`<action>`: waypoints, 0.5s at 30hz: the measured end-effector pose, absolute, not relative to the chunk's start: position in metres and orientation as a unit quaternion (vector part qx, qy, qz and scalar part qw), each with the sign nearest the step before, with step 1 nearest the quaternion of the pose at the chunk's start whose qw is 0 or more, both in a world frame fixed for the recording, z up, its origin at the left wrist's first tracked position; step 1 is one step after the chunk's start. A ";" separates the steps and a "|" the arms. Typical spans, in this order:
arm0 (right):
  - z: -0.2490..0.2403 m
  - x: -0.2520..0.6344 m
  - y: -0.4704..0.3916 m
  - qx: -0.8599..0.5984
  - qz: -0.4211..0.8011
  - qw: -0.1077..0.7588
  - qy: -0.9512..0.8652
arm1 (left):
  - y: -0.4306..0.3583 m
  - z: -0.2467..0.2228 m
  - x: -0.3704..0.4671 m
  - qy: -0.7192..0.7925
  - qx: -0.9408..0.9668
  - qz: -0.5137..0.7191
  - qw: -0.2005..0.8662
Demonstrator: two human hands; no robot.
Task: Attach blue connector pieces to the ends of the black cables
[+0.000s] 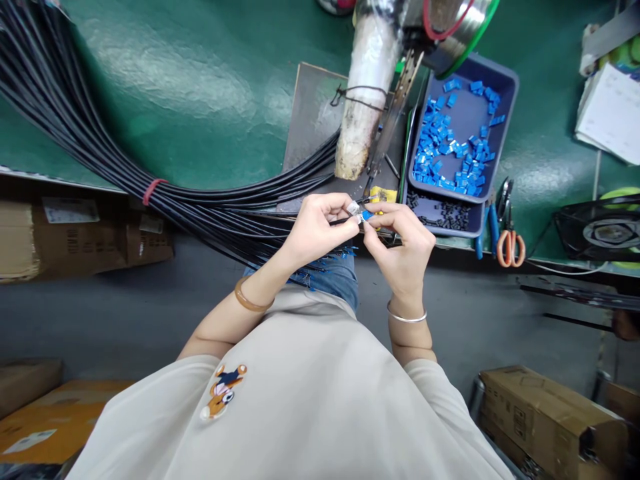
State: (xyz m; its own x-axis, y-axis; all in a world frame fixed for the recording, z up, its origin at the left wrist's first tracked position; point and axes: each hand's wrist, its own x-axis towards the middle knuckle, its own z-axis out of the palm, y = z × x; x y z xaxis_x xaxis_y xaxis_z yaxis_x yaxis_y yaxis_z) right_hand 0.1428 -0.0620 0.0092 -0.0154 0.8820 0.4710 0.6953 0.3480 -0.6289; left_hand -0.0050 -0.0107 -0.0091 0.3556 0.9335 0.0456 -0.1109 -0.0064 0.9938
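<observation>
My left hand (317,230) pinches the end of a black cable between thumb and fingertips, with small white coverings at the fingertips. Facing it, my right hand (403,243) has its thumb and fingers closed on a small blue connector (367,215) at that cable end. The two hands meet at the bench edge, and whether the connector is joined to the wires is hidden by the fingers. Below my left wrist, many black cables (215,207) with blue tips hang over the edge, tied by a red band (151,191). A yellow block (383,195) lies just beyond my right fingers.
A wrapped white tube (363,113) and a soldering wire spool (465,33) stand over the bench. At right are a bin (507,127) of blue connectors, a lower bin (467,230) of black pieces, orange-handled scissors (510,248) and a black fan (600,232).
</observation>
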 end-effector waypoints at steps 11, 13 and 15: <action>0.011 0.141 -0.060 -0.552 0.076 0.418 -0.717 | -0.013 -0.012 -0.003 0.389 0.585 0.442 0.558; 0.010 0.141 -0.059 -0.552 0.070 0.417 -0.719 | -0.013 -0.011 -0.002 0.393 0.586 0.443 0.553; 0.009 0.142 -0.058 -0.550 0.067 0.418 -0.720 | -0.012 -0.010 -0.001 0.396 0.587 0.445 0.549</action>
State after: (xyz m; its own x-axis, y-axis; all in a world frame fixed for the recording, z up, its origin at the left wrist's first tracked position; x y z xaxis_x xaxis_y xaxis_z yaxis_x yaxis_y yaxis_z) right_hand 0.1415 -0.0585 0.0093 -0.0447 0.8478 0.5284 0.7357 0.3858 -0.5567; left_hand -0.0012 -0.0121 -0.0100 0.2901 0.9529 0.0885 -0.0243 -0.0851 0.9961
